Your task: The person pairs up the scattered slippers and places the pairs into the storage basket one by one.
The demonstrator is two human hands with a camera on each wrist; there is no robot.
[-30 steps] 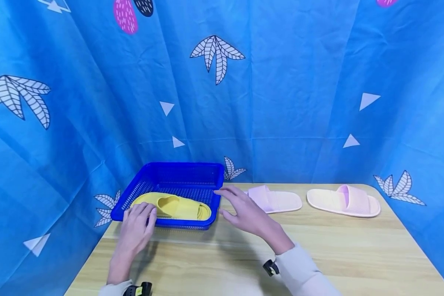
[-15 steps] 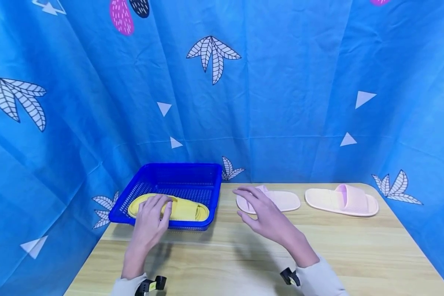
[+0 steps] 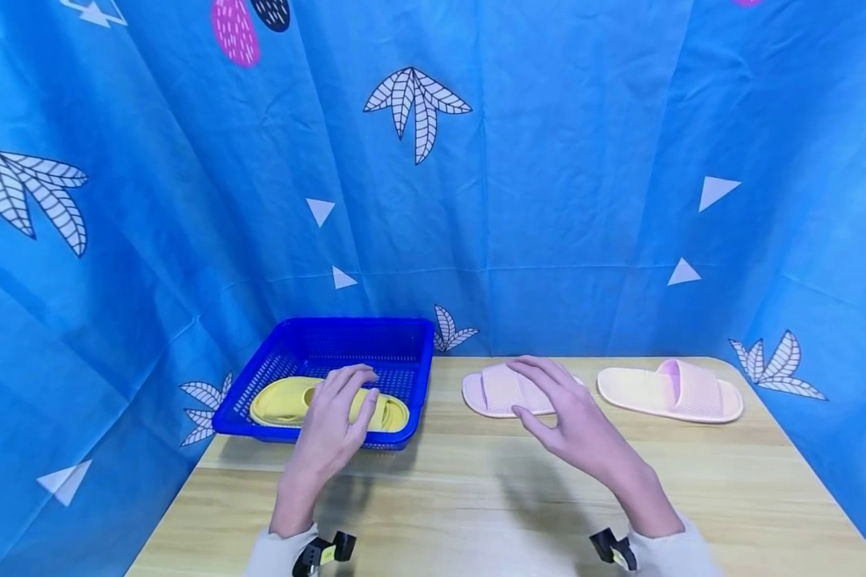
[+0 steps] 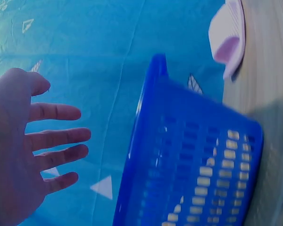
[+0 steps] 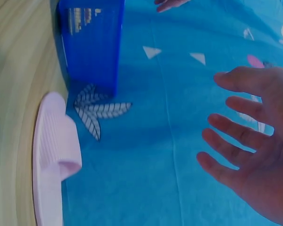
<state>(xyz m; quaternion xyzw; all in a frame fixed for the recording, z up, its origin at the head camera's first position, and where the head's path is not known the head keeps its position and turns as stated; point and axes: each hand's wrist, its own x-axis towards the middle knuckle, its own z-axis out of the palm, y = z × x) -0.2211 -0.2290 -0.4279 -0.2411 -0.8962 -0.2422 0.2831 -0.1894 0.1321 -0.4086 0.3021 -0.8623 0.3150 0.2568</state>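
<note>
My left hand [image 3: 335, 421] hovers over the front of the blue basket [image 3: 420, 393], fingers spread and holding nothing; the left wrist view shows it apart from the basket wall [image 4: 188, 155]. Inside the basket lie yellow slippers [image 3: 277, 401], partly hidden by that hand; one seems stacked on another. My right hand [image 3: 577, 417] hangs in the air in front of a pink slipper [image 3: 501, 389] and hides its right end. Its fingers are loosely spread with nothing in them, as the right wrist view also shows. A second pink slipper [image 3: 693, 391] lies farther right.
The basket and both pink slippers stand along the back of a wooden table [image 3: 447, 513]. A blue patterned curtain [image 3: 548, 200] hangs behind the table and at both sides.
Both hands have moved to the right. The left passes from the basket's front left across the yellow slippers; the right moves away from the basket's right rim to the nearer pink slipper.
</note>
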